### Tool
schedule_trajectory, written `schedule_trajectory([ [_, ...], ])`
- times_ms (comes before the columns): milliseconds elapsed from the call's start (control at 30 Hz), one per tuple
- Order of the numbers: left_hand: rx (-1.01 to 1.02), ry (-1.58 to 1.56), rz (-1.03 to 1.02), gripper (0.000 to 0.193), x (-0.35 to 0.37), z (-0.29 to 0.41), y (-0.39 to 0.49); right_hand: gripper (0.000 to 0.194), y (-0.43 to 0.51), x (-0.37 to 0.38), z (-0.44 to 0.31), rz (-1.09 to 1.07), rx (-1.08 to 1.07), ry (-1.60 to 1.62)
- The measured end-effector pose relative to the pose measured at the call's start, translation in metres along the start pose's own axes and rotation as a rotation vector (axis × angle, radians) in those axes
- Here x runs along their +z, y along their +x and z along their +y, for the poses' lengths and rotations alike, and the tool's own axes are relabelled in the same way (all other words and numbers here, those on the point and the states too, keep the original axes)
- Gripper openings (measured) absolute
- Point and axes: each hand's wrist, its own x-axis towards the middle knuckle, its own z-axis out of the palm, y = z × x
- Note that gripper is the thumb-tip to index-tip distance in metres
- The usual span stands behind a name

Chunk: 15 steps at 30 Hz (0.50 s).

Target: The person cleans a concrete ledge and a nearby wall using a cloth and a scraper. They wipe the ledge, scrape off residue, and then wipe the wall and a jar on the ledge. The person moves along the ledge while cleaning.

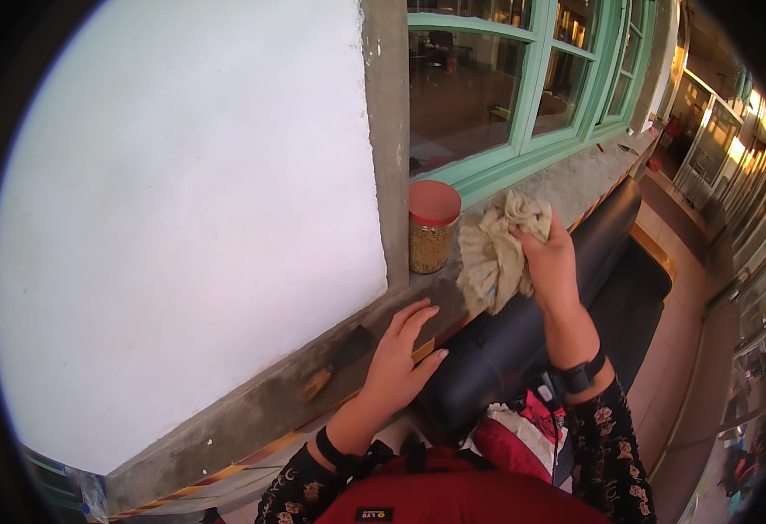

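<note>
My right hand [550, 255] grips a crumpled beige cloth [494, 255] over the grey concrete ledge [540, 180] beneath the window. Left of the cloth stands a clear jar [430, 249] with a red lid, partly filled with small brownish grains or seeds. Nearer to me, my left hand [399, 360] is empty above the ledge's edge, its fingers spread. On the ledge beside that hand lies a hand tool [318, 384] with a wooden handle and a dark, flat head; whether it is a scraper or a brush I cannot tell.
A green-framed window [527, 98] adjoins a white wall panel [193, 216]. Alongside the ledge runs a black padded bench [488, 354], with red and white fabric [511, 439] on it close to my body. A tiled floor [671, 327] stretches away at right, and small objects dot the far ledge.
</note>
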Motion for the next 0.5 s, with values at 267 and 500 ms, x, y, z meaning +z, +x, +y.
schedule_trajectory([
  [267,0.069,0.538,0.048,0.074,0.021,-0.003,0.097,0.048,0.097,0.056,0.023,-0.389,-0.210,-0.708],
  [500,0.014,0.438,0.093,0.077,0.035,-0.016,0.107,0.059,0.117,0.073,0.051,-0.540,-0.267,-0.826],
])
